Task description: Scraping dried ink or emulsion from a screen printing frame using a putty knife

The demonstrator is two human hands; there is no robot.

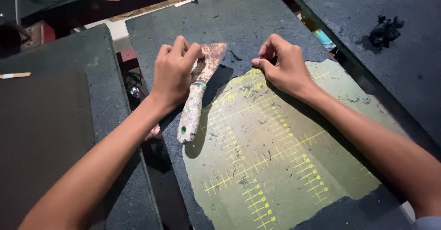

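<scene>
Left hand lies over the neck of a putty knife, fingers curled down and closed on it where blade meets handle; the tool rests on the dark worktop, at the upper left edge of the cutting mat. Right hand hovers at the mat's top edge, thumb and forefinger pinched together; I cannot tell whether anything is between them.

Step, as I judge it: tool held, scraping or lifting at the mat's edge in preparation. The next move would call for a low blade angle and the right fingers kept clear of the edge.

Materials: blade flat, trapezoidal, rusted and crusted. Handle pale, worn, with a green-rimmed hanging hole. Mat olive, yellow ruled grid, scuffed, its edges torn and ragged. Worktop surface dark, gritty, felt-like.
</scene>
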